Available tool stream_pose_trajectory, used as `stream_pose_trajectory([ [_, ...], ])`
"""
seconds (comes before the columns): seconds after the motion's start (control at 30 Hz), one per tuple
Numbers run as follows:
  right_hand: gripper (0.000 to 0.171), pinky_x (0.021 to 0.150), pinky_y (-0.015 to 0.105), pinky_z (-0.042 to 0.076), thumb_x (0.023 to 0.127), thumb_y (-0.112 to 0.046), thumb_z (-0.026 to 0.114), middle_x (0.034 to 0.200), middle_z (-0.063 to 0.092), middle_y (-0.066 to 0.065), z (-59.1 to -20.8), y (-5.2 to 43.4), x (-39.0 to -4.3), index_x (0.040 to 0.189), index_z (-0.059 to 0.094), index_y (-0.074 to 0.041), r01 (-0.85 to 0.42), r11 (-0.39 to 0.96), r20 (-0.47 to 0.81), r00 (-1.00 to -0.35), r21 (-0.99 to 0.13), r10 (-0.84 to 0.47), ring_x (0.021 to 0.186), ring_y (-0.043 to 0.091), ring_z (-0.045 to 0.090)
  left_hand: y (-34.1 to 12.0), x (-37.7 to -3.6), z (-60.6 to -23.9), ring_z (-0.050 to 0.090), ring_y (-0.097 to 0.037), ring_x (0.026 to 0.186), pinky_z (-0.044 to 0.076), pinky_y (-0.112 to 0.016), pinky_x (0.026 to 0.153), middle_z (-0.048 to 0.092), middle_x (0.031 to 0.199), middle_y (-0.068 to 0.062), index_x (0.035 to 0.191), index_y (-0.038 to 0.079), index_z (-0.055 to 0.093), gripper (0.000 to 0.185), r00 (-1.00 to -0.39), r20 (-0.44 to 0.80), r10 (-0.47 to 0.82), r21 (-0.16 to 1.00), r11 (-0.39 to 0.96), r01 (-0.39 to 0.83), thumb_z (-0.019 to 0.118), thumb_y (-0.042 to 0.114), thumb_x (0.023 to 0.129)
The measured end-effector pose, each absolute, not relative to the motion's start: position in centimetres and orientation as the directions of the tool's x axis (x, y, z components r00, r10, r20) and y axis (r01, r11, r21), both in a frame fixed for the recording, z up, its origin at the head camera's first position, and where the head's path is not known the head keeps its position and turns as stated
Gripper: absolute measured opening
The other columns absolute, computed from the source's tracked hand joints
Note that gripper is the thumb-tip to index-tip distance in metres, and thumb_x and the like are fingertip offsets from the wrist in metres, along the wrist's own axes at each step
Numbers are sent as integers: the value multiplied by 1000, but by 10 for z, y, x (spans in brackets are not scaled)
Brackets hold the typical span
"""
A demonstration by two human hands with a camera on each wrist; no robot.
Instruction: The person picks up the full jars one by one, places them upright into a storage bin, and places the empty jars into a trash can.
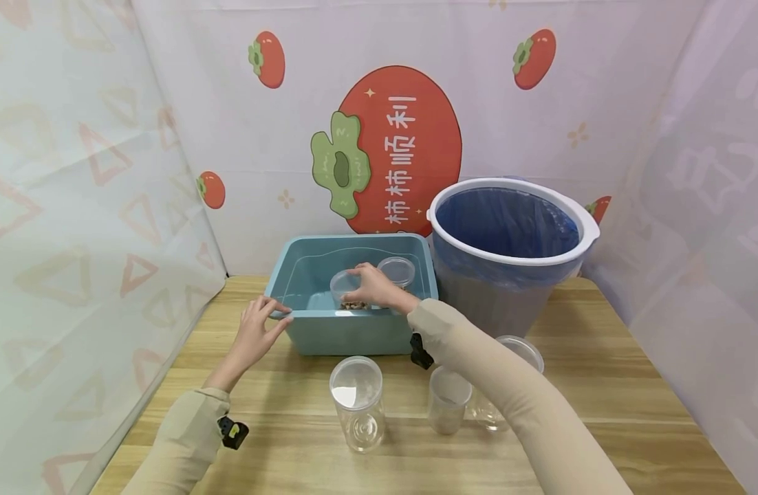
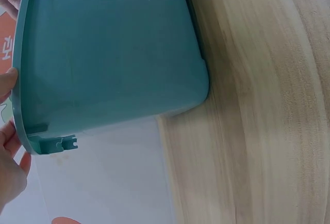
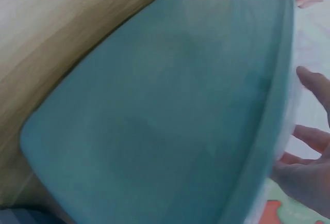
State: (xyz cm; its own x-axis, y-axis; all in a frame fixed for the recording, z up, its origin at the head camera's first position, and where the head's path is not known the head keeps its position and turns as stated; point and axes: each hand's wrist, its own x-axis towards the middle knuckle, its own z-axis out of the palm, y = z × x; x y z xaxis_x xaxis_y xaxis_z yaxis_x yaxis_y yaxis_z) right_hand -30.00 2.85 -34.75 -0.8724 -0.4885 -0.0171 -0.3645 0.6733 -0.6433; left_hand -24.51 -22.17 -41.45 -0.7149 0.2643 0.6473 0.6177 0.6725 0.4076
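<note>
A teal plastic tub [image 1: 354, 335] stands on the wooden table [image 1: 602, 385]. My left hand [image 1: 261, 328] holds the tub's front-left rim, fingers on top and thumb on the outside. In the left wrist view the tub's outer wall [image 2: 113, 53] fills the frame, with fingertips [image 2: 9, 77] at the rim. My right hand [image 1: 371, 285] reaches into the tub and grips a clear container [image 1: 344, 292] with brownish bits in its bottom. A second clear round container [image 1: 396, 270] lies in the tub behind it. In the right wrist view, only the tub wall [image 3: 170, 115] and my fingers [image 3: 309, 146] show.
A white-rimmed bin with a blue liner [image 1: 509, 240] stands right of the tub. Three clear empty jars stand in front: one [image 1: 357, 402] at the middle, one [image 1: 448, 399] and one [image 1: 515, 354] partly behind my right forearm. Cloth walls enclose the table.
</note>
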Motion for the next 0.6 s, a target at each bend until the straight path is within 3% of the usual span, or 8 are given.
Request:
stream_pose_trajectory([
  [0.27,52,81,35,43,83,-18,62,128,42,18,-329,35,-289,129,44,-4,-459,717,-29,-832,-525,-554,110,25,45,-222,-240,-408,47,-32,87,34,-48,75,53,88,-11,85,5,63,13,-733,616,288,372,714,593,69,4,74],
  [0.43,50,81,34,44,83,-21,62,124,48,14,-311,40,-276,128,46,-7,-475,757,-65,-827,-450,-558,103,22,51,-219,-233,-401,50,-34,90,38,-50,77,55,91,-13,91,3,64,14,-771,572,280,381,742,552,67,4,76],
  [0.6,50,82,36,45,82,-28,63,120,55,10,-291,49,-256,126,50,-10,-548,788,-104,-799,-280,-593,101,22,55,-213,-219,-394,47,-38,102,37,-52,84,54,107,-20,102,0,63,25,-808,532,252,426,745,513,65,5,79],
])
